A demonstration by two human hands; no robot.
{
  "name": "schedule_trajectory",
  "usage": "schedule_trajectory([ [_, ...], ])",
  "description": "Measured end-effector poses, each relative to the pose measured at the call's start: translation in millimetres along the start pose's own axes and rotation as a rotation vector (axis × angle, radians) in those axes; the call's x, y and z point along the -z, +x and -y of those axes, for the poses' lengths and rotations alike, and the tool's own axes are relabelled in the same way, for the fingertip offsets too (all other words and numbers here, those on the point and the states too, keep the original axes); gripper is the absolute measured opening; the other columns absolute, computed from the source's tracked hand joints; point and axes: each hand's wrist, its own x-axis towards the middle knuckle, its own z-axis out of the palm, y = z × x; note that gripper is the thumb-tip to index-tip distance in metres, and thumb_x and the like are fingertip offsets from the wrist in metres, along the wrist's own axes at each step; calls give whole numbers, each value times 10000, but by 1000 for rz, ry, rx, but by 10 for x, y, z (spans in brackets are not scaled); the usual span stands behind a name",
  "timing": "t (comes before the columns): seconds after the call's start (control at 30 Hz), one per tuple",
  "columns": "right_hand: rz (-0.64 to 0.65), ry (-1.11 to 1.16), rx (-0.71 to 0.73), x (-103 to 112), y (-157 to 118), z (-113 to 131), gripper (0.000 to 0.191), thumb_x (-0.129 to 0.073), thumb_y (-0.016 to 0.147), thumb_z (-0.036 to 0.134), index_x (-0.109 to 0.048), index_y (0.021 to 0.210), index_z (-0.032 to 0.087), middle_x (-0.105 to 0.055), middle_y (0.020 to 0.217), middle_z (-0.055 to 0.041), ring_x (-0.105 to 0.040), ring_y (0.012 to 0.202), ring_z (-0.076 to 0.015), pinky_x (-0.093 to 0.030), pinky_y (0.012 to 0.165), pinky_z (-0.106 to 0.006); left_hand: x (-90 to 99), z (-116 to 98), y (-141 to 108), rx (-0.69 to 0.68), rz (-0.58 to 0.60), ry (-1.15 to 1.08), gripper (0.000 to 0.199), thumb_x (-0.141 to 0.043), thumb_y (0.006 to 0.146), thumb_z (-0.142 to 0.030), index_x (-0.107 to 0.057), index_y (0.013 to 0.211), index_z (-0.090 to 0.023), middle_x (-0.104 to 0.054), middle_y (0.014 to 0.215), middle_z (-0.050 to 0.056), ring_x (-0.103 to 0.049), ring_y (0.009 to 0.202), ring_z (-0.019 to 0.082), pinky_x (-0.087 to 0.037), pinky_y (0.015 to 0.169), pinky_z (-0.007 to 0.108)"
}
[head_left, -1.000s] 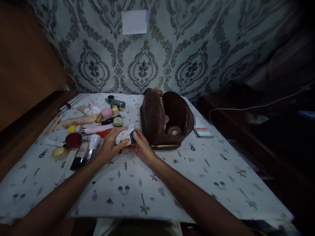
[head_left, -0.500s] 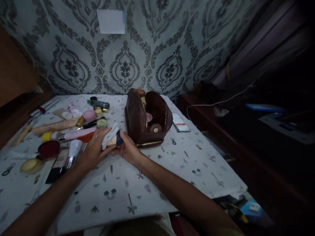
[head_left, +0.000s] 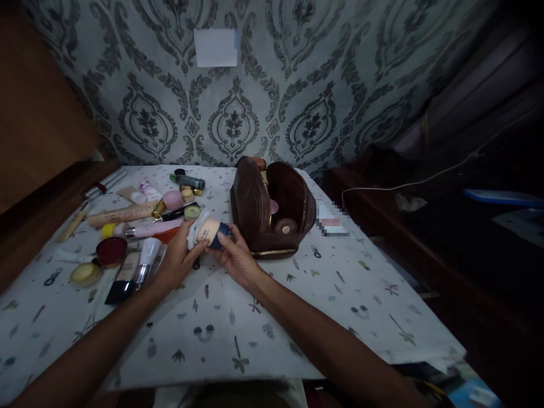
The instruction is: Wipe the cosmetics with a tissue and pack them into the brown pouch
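Note:
A small cream-coloured cosmetic container [head_left: 209,231] with a dark blue end is held between both hands, just above the table. My right hand [head_left: 236,255] grips it by the blue end. In my left hand [head_left: 181,252] is a bunched white cloth [head_left: 195,226], wrapped about the container's other end. Close behind my right hand stands a brown makeup bag [head_left: 255,209], unzipped and gaping, with a pink round item [head_left: 274,207] inside. To the left of my left hand lie a pink-handled brush [head_left: 155,229], a foundation bottle [head_left: 124,275] and a dark red compact [head_left: 111,251].
More cosmetics spread over the table's left side, among them a yellow-lidded jar [head_left: 86,274], a pink sponge [head_left: 173,199] and a green bottle [head_left: 191,181]. A phone [head_left: 331,220] lies right of the bag. The patterned tablecloth [head_left: 297,317] ends at the right edge.
The container is turned so that more of its cream, printed side shows beside the cloth. The camera view has shifted left, so everything appears farther right.

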Motion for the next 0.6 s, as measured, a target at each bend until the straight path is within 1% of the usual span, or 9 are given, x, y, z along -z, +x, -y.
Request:
schedule_trajectory([
  [0.07, 1, -31, 43, -20, -9, 3, 551, -905, 622, 330, -515, 1005, 257, -680, 975, 42, -689, 911, -131, -608, 846, -315, 2, -37, 8, 46, 19, -55, 421, -532, 901, -457, -527, 1189, -149, -644, 1016, 64, -612, 903, 223, -502, 819, 343],
  [0.13, -3, -96, 92, -28, -7, -3, 575, -896, 620, 341, -510, 1039, 267, -652, 1025, 32, -676, 941, -139, -596, 883, -339, -5, -47, 13, 86, 16, -111, 394, -530, 898, -459, -540, 1148, -155, -630, 966, 45, -601, 864, 210, -489, 792, 326],
  [0.27, -28, -361, 208, -11, 7, -15, 627, -878, 617, 363, -488, 1097, 264, -598, 1108, -1, -652, 907, -134, -574, 850, -301, -29, -15, 15, 163, -8, -219, 389, -573, 870, -484, -560, 1108, -177, -630, 917, 27, -596, 813, 201, -475, 716, 299],
  [0.33, -41, -546, 287, 3, -4, -5, 637, -866, 632, 369, -482, 1128, 255, -582, 1122, -18, -643, 901, -143, -570, 807, -290, -39, -2, 14, 210, -11, -272, 387, -604, 850, -507, -575, 1067, -187, -626, 859, 14, -585, 761, 192, -462, 658, 282],
  [0.4, -37, -780, 405, 16, -38, 20, 607, -830, 693, 374, -485, 1174, 241, -589, 1126, -41, -637, 950, -173, -568, 810, -309, -53, -9, 12, 266, -10, -336, 403, -631, 828, -541, -587, 1026, -193, -604, 789, -4, -561, 693, 174, -444, 608, 268],
  [0.5, 36, -1152, 618, 25, -109, 74, 510, -745, 813, 331, -501, 1248, 223, -583, 1218, -90, -598, 1151, -224, -531, 972, -375, -84, -62, 9, 391, -3, -477, 465, -665, 770, -628, -581, 937, -203, -557, 675, -33, -497, 565, 141, -399, 518, 252],
  [0.53, 62, -1260, 667, 24, -132, 93, 485, -717, 845, 310, -505, 1272, 224, -561, 1274, -105, -574, 1210, -232, -506, 1024, -392, -94, -88, 9, 435, -3, -532, 495, -682, 737, -659, -573, 903, -205, -539, 635, -43, -470, 526, 132, -377, 487, 248],
  [0.6, 96, -1453, 706, 10, -168, 132, 453, -662, 892, 269, -513, 1317, 231, -509, 1361, -129, -540, 1273, -244, -483, 1068, -414, -106, -146, 12, 510, -5, -626, 553, -728, 658, -694, -560, 855, -205, -515, 578, -53, -441, 482, 121, -340, 442, 241],
])
